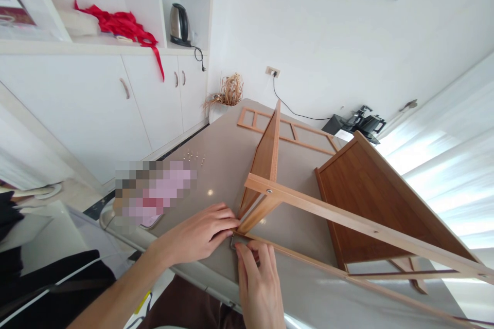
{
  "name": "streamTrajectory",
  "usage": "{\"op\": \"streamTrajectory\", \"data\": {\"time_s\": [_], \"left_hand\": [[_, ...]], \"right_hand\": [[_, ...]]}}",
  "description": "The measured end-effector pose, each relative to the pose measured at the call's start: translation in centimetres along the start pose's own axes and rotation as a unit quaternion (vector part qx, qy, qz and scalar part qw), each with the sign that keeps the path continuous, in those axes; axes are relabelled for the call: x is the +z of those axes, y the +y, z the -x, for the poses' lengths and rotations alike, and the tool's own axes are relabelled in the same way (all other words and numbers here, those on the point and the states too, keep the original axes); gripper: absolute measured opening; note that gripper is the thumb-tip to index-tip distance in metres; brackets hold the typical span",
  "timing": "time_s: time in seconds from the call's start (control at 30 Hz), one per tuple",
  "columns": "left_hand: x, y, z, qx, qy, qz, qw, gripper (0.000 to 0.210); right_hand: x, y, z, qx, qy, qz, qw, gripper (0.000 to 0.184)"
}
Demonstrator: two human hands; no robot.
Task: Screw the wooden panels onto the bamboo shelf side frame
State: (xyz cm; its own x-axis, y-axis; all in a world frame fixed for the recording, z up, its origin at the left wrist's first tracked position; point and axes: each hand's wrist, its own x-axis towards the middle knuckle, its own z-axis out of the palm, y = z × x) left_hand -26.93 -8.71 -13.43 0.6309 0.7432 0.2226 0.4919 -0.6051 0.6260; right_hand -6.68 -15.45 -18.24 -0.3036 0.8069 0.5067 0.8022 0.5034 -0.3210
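Observation:
A partly assembled wooden frame (328, 208) stands on the table, with a wooden panel (266, 149) upright at its near end. My left hand (204, 231) is closed at the low corner where the panel meets the bottom rail (297, 256), its fingertips pressed against the wood. Just to the right, my right hand (260, 277) pinches a small bent metal hex key (233, 242) at that same corner. The key's tip and any screw under it are hidden. A screw head (269, 191) shows in the upper rail.
Several small screws (196, 157) lie loose on the table (216, 164), near a blurred pink item (165, 190). A slatted wooden frame (287, 131) lies flat behind. Another large wooden panel (378, 200) leans at the right. A kettle (179, 24) stands on the shelf.

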Motion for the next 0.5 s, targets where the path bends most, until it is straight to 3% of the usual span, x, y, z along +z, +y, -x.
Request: {"op": "streamTrajectory", "data": {"time_s": [0.5], "left_hand": [[-0.11, -0.33, 0.56, -0.010, 0.006, -0.041, 0.999, 0.031]], "right_hand": [[0.34, 0.20, 0.31, 0.015, -0.006, -0.020, 1.000, 0.022]]}}
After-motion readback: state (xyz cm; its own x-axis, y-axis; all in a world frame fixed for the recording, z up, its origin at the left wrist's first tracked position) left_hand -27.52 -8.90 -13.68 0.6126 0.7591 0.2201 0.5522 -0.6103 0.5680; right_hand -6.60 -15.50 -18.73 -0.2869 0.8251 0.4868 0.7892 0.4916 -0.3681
